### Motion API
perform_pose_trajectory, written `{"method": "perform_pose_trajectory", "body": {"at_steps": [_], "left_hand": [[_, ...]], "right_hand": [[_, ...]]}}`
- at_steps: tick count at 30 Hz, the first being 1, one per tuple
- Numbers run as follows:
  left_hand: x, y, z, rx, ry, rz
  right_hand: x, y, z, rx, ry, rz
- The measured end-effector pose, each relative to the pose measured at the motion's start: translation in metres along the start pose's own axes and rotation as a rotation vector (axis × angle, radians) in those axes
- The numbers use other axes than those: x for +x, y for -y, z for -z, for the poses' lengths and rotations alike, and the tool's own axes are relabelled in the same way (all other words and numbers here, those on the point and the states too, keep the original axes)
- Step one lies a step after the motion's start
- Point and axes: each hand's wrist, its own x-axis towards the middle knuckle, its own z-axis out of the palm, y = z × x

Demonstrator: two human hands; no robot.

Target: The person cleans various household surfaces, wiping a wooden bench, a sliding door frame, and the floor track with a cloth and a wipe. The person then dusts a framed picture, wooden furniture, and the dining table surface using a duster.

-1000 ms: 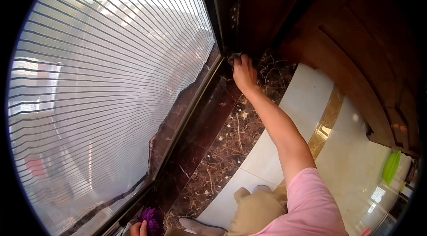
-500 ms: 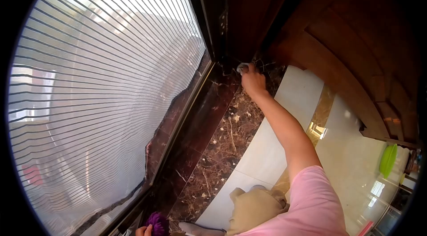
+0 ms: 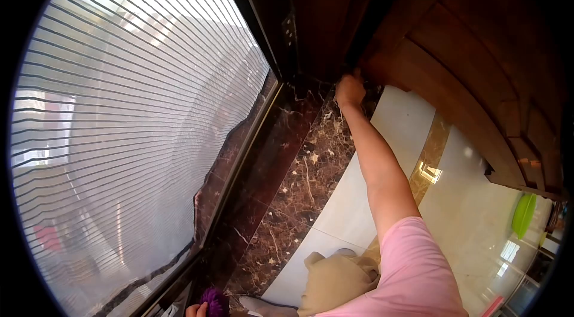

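My right hand (image 3: 350,90) reaches down to the far corner of the dark marble threshold (image 3: 311,167), beside the foot of the brown wooden door (image 3: 442,66). Its fingers are bent, and whatever they hold is hidden in shadow. At the bottom edge, my left hand (image 3: 196,310) is closed on a fluffy purple duster (image 3: 215,301), next to the black door frame. Only part of that hand shows.
A striped mesh screen (image 3: 149,107) in a dark frame fills the left side. White floor tiles (image 3: 466,197) with a golden strip lie to the right. A green object (image 3: 524,216) stands near the right edge.
My right hand has moved from the screen frame's corner rightward along the threshold to the wooden door's foot. The grey cloth seen in it earlier is now hidden. My left hand has shifted slightly right.
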Motion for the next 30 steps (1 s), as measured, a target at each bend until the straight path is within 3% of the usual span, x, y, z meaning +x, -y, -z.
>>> {"method": "perform_pose_trajectory", "body": {"at_steps": [2, 4, 10, 13, 21, 23, 26, 27, 28, 30], "left_hand": [[0.004, -0.010, 0.002, 0.015, -0.006, -0.042], [0.009, -0.020, 0.003, 0.006, -0.006, -0.034], [0.018, -0.031, 0.006, 0.012, -0.015, -0.036], [0.018, -0.029, 0.004, 0.012, -0.015, -0.054], [-0.018, -0.013, -0.019, 0.008, -0.005, 0.030], [-0.027, -0.009, -0.031, -0.036, -0.001, 0.023], [-0.033, -0.002, -0.054, -0.054, 0.034, 0.030], [-0.033, 0.003, -0.061, -0.045, 0.048, -0.003], [-0.028, -0.002, -0.059, -0.052, 0.078, 0.008], [-0.019, -0.019, -0.050, -0.047, 0.041, -0.017]], "right_hand": [[-0.009, -0.001, 0.009, -0.023, 0.065, -0.027], [-0.022, -0.013, 0.014, 0.084, 0.049, 0.186], [-0.053, -0.013, 0.018, 0.161, 0.175, 0.389], [-0.061, 0.015, 0.013, 0.137, 0.126, 0.520], [-0.073, 0.087, -0.016, 0.112, 0.166, 0.559], [-0.106, 0.098, -0.005, 0.381, 0.282, 0.232], [-0.159, 0.096, -0.012, 0.328, 0.379, 0.627], [-0.172, 0.105, 0.026, 0.340, 0.451, 0.660], [-0.183, 0.101, 0.021, 0.321, 0.364, 0.928], [-0.200, 0.094, 0.021, 0.366, 0.410, 0.960]]}}
